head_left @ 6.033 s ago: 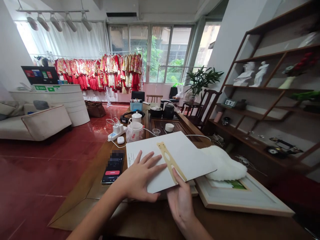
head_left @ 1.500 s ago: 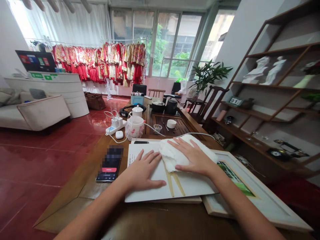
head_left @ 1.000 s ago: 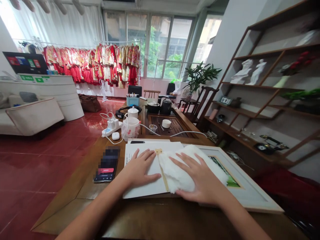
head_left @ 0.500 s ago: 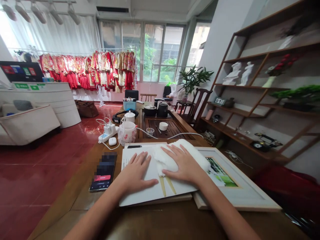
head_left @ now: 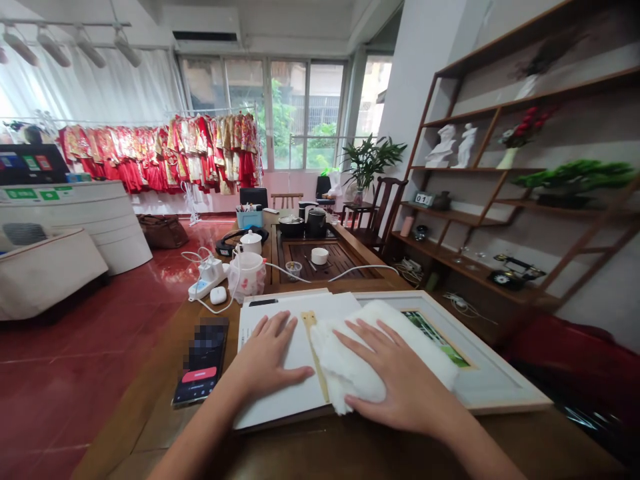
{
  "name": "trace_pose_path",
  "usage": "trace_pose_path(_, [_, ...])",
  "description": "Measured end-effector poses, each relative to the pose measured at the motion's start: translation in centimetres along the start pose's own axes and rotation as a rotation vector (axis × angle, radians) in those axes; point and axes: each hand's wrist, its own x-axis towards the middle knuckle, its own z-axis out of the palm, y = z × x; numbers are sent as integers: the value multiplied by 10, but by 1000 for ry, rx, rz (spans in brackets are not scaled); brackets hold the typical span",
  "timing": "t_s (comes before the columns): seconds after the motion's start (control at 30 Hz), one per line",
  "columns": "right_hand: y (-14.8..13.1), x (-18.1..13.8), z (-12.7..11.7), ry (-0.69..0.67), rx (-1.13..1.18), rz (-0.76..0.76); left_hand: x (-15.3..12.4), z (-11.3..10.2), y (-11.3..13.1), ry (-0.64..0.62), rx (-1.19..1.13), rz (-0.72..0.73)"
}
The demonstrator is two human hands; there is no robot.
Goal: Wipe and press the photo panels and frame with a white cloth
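Observation:
A white board (head_left: 280, 393) lies on the wooden table (head_left: 320, 447) in front of me. My left hand (head_left: 267, 353) rests flat on its left half, fingers spread. A thin tan wooden strip (head_left: 313, 340) lies on the board between my hands. My right hand (head_left: 400, 377) presses flat on a fluffy white cloth (head_left: 350, 367) that covers the board's right part and most of the strip. Only the strip's far end and a bit near the cloth's edge show.
A white picture frame (head_left: 500, 393) with a green print lies to the right of the board. A phone (head_left: 200, 363) lies left of it. Further back stand a teapot (head_left: 247, 270), a power strip (head_left: 203, 280), a tea tray (head_left: 325, 257). Shelves (head_left: 500, 213) line the right wall.
Over the last second my right hand slid the white cloth away along the board, then back toward me. Six seconds ago it held the strip's near end. My left hand stayed flat.

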Motion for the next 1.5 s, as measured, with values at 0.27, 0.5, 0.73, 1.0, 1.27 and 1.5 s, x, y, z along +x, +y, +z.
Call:
trace_pose_path(0.27, [12,31,7,-19,-25,30,-1,3,-4,-9,8,37])
trace_pose_path(0.5, [26,84,18,-4,-30,79,-1,0,-2,-18,23,30])
trace_pose_path(0.73, [17,51,16,-11,-32,69,0,0,-2,-7,32,-1])
trace_pose_path(1.0, [0,0,12,47,-72,44,-1,1,-5,4,20,33])
trace_pose_path(1.27, [19,58,20,-3,-84,105,0,1,-7,-16,19,53])
trace_pose_path(1.5, [22,75,25,16,-69,133,0,0,-6,-8,19,18])
